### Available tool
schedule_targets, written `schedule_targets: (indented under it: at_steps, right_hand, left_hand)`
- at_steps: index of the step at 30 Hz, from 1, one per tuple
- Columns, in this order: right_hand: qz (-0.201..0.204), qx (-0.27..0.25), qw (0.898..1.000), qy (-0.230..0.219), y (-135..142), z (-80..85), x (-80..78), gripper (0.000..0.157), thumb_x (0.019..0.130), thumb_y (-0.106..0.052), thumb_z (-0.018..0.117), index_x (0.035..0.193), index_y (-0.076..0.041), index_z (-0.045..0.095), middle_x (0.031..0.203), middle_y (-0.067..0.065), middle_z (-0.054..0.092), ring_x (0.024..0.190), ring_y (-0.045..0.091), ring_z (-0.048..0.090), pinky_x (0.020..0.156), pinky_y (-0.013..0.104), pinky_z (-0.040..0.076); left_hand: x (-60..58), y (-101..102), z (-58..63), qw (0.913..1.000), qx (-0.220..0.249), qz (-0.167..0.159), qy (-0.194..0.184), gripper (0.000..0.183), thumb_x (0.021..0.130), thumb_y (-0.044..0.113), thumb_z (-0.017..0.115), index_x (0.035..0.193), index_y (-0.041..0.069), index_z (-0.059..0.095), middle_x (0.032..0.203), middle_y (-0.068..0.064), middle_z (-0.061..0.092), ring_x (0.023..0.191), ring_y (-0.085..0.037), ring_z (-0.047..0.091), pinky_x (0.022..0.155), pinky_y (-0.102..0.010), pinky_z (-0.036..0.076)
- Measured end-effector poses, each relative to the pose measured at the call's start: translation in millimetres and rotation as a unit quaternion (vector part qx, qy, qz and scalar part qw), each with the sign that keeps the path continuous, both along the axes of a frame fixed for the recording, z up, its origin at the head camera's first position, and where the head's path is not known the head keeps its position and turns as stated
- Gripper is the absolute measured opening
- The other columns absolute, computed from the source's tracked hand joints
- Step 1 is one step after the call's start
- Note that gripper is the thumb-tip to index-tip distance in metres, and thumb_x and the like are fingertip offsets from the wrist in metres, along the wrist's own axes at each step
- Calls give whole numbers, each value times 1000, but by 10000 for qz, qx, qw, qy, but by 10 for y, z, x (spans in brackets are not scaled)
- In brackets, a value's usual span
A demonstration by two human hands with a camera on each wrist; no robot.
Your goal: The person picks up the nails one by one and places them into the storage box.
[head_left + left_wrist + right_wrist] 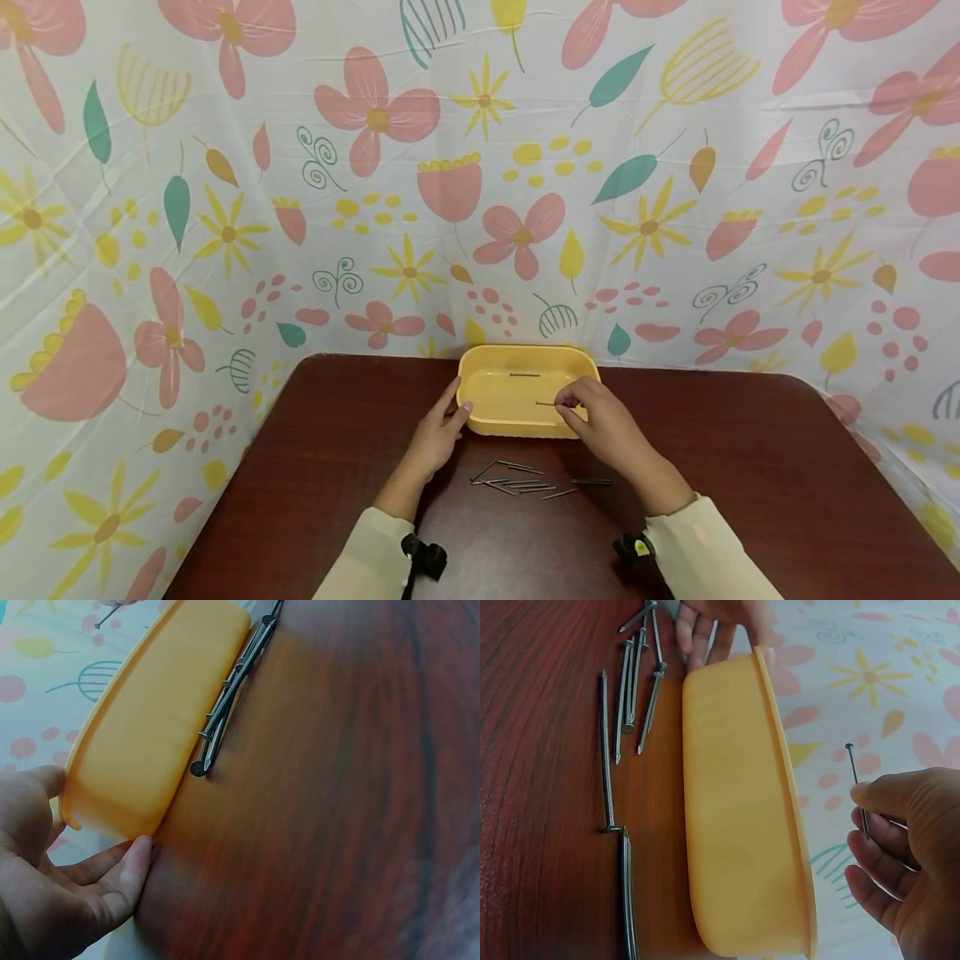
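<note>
A yellow plastic tray [517,428] stands at the back of the table. My left hand [433,435] grips its left end, with the thumb at the rim; the left wrist view shows fingers against the tray's end wall [127,727]. Between thumb and fingertips, my right hand [609,427] pinches one nail [852,761] over the tray's right part, its head pointing left. Another nail [524,375] lies inside the tray near the back wall. In front of the tray, several loose nails [517,485] lie in a scattered group on the table.
The dark red-brown wooden table [315,500] meets a floral cloth [480,275] just behind the tray. A short way right of the main group lie nails [591,482] close together. Black straps with cameras [424,557] sit on both wrists.
</note>
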State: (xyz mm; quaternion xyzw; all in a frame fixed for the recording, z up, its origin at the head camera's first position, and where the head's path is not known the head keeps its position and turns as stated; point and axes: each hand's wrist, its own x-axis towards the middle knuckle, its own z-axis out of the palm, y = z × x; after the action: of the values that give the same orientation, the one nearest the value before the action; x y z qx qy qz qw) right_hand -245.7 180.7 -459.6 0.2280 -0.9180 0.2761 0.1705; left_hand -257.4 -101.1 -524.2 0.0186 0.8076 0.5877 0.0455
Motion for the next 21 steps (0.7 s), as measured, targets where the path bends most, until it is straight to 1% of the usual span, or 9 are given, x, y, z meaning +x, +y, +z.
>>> schedule_targets:
  at_steps: [5,7,9,12,14,17,21]
  right_hand:
    - [38,4,10000,2,-16,-11,-16,10,87,-13,73,92,-17,64,90,-4,58,87,10,56,78,34,51]
    - [67,33,10000,20,-16,-23,-23,11,86,-14,73,95,-15,65,93,-3,60,88,12,58,79,35,52]
    - [90,68,9999,31,-13,-29,-28,18,86,-17,74,102,-13,66,98,-1,61,92,15,59,80,37,52]
    - [85,113,9999,83,-2,-37,-34,36,85,-24,75,116,-11,64,109,4,61,99,20,59,83,40,52]
    - [47,108,9999,93,6,-35,-34,46,84,-28,76,123,-10,61,115,7,59,102,22,58,84,42,52]
    - [12,81,9999,59,17,-27,-24,52,83,-30,76,128,-10,58,120,9,57,105,23,57,84,43,52]
    - [-12,84,10000,4,26,-27,-11,53,84,-30,76,129,-9,58,121,10,56,106,24,57,84,43,52]
  left_hand:
    - [1,-3,-20,10000,-26,-8,13,61,93,60,51,147,51,26,139,-11,53,115,-24,61,87,-36,55]
    - [1,-5,-25,10000,-41,-8,-2,61,92,61,51,147,51,26,139,-11,53,114,-24,61,87,-36,55]
    - [2,-5,-24,10000,-54,-7,-10,61,92,61,51,147,51,26,139,-11,52,114,-24,62,86,-36,54]
    - [5,-4,-17,10000,-78,1,-16,61,93,60,51,148,50,26,141,-12,51,114,-24,61,86,-35,55]
    - [6,-3,-9,10000,-77,-4,-9,61,94,58,51,149,49,26,142,-12,50,115,-24,61,87,-36,55]
    - [1,-4,-5,10000,-72,-11,-8,61,94,57,51,149,48,26,142,-12,50,117,-24,60,88,-36,55]
    - [-6,-8,-6,10000,-61,-27,-7,62,93,59,50,149,48,25,142,-12,50,118,-24,60,89,-37,55]
